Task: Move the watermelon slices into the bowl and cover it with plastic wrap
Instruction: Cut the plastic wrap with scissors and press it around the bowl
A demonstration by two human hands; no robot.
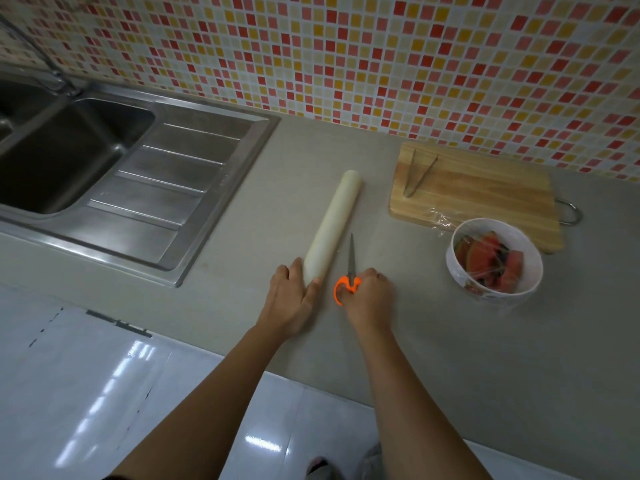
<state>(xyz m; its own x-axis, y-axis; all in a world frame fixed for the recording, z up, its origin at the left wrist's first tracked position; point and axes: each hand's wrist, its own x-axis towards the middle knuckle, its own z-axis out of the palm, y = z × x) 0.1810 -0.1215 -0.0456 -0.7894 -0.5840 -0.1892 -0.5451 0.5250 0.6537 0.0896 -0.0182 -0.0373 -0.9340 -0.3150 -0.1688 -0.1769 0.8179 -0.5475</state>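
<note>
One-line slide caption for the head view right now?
Left hand on plastic wrap roll, right hand on orange scissors; wrapped bowl holds watermelon slices.

On my bench I counted one roll of plastic wrap, one pair of scissors, one bowl, one cutting board, one pair of tongs and one sink.

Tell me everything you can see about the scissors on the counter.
The scissors have bright orange handle loops that look like plastic and slim grey metal blades. The blades appear closed and point away from the person, toward the tiled wall. They lie flat on the grey counter, beside the near end of the white roll of plastic wrap, not touching it as far as can be seen. The right hand rests on the handles, covering part of them.
</note>
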